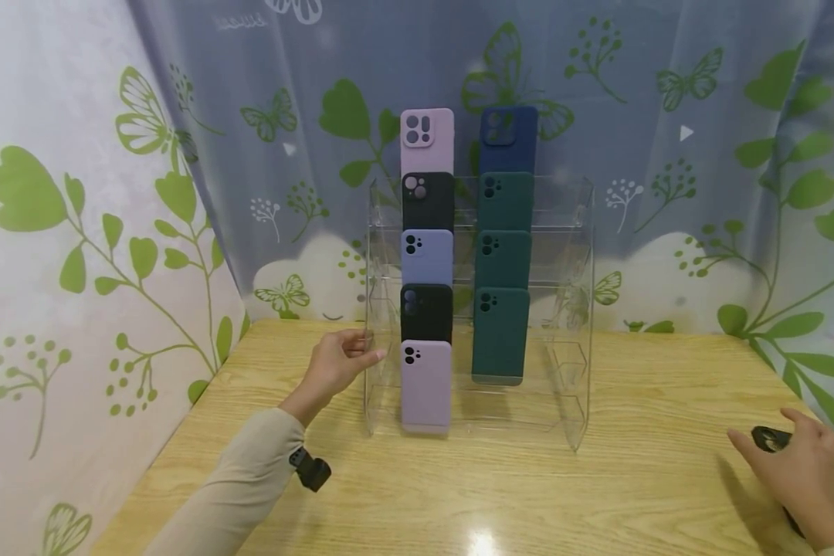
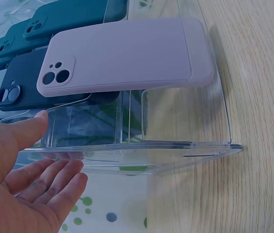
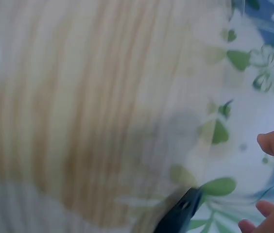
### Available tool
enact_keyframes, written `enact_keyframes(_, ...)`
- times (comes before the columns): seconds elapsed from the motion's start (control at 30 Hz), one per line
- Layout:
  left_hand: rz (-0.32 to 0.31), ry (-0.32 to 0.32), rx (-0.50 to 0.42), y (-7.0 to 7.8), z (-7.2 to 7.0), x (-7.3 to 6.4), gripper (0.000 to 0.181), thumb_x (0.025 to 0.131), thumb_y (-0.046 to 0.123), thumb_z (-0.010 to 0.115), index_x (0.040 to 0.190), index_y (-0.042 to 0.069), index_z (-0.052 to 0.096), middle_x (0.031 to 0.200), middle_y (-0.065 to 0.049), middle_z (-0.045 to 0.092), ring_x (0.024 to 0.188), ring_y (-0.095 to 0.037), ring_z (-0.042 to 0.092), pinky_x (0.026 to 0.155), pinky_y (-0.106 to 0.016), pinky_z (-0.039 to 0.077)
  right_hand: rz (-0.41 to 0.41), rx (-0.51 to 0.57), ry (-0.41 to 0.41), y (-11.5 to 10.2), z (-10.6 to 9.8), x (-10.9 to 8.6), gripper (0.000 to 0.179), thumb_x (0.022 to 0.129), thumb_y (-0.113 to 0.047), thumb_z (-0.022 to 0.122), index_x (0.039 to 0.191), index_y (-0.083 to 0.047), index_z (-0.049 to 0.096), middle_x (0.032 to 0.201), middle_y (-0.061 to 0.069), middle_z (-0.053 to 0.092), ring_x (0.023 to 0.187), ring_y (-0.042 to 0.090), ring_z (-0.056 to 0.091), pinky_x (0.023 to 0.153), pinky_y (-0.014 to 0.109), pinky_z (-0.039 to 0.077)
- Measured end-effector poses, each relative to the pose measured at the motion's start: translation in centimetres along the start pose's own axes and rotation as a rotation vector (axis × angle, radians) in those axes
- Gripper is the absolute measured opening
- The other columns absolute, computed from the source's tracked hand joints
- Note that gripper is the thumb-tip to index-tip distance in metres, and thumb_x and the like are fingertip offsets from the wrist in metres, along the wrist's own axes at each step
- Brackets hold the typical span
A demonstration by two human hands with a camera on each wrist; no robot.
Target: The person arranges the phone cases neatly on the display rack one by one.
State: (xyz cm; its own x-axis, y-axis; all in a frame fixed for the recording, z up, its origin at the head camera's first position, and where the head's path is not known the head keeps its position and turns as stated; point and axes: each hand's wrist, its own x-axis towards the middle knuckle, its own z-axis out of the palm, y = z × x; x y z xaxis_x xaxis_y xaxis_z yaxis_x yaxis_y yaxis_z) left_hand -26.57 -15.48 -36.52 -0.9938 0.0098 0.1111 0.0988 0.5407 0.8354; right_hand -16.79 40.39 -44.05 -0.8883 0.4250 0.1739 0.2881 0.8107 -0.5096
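A clear tiered display stand (image 1: 521, 417) stands on the table with two columns of phone cases. The left column runs from a pale pink case (image 1: 441, 147) through black and lavender ones to a lilac case (image 1: 431, 390) at the bottom. On the right, a navy case (image 1: 526, 147) sits above several dark green cases (image 1: 502, 340). My left hand (image 1: 333, 363) holds the stand's left side panel, thumb inside and fingers outside. At the far right, my right hand (image 1: 809, 471) hovers over a dark phone case (image 1: 771, 439), partly hidden beneath it, fingers spread.
The wooden table (image 1: 639, 494) reaches back to a curtain (image 1: 417, 46) printed with leaves and butterflies. A similar patterned cloth (image 1: 76, 309) hangs on the left. A black strap device (image 1: 311, 469) sits on my left wrist. The right wrist view is blurred.
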Motion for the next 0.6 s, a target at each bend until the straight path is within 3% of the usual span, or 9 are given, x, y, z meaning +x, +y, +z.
enact_keyframes(0.23, 0.008, 0.001, -0.013, 0.0, 0.1, 0.0, 0.051, 0.085, 0.021, 0.075, 0.128, -0.001, 0.059, 0.120, -0.017, 0.065, 0.106, -0.031, 0.064, 0.087, -0.038, 0.054, 0.161, -0.035, -0.083, 2.6, -0.2, 1.2, 0.095, 0.091, -0.053, 0.054, 0.142, 0.016, 0.014, 0.141, 0.049, 0.008, 0.132, 0.062, 0.009, 0.105, 0.071, 0.016)
enact_keyframes(0.5, 0.008, 0.002, -0.019, 0.2, 0.0, -0.1, 0.051, 0.085, 0.020, 0.075, 0.128, -0.002, 0.059, 0.119, -0.018, 0.065, 0.106, -0.031, 0.064, 0.086, -0.037, 0.055, 0.215, -0.043, -0.157, 3.7, 0.2, 2.2, 0.096, 0.089, -0.043, 0.063, 0.144, 0.016, 0.011, 0.139, 0.047, 0.020, 0.125, 0.063, 0.022, 0.101, 0.069, 0.028)
enact_keyframes(0.6, 0.010, 0.000, -0.021, 0.2, 0.0, -0.1, 0.051, 0.085, 0.020, 0.075, 0.128, -0.002, 0.059, 0.119, -0.018, 0.065, 0.106, -0.031, 0.064, 0.086, -0.037, 0.055, 0.224, -0.034, -0.169, 4.1, 0.4, 2.5, 0.095, 0.089, -0.040, 0.063, 0.144, 0.016, 0.010, 0.142, 0.046, 0.017, 0.124, 0.062, 0.022, 0.102, 0.068, 0.028)
